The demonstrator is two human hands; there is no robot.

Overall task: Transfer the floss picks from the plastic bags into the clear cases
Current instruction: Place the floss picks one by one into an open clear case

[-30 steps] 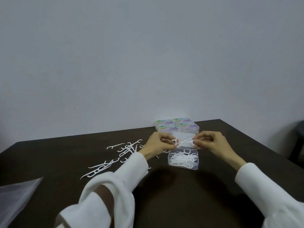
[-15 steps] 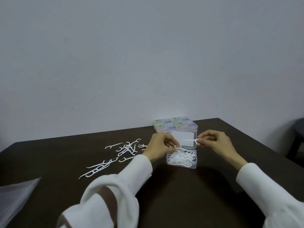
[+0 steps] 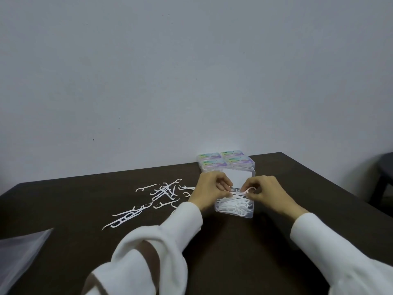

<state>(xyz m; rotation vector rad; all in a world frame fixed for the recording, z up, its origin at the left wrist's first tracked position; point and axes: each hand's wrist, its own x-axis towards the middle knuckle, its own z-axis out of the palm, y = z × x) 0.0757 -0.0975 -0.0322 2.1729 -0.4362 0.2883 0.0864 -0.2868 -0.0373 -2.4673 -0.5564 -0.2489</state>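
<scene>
An open clear case sits mid-table with its lid standing up behind it and a heap of white floss picks inside. Both hands hover over its far edge. My right hand pinches a white floss pick by its head. My left hand has its fingers curled on picks at the case's left rim. Several loose floss picks lie scattered on the table to the left.
Several closed cases with coloured labels are stacked at the table's far edge by the wall. An empty plastic bag lies at the near left. The dark table ends at right, where a dark stool stands.
Both hands have come down and closer together, from holding a pick stretched above the case to pressing picks at the case's far edge.
</scene>
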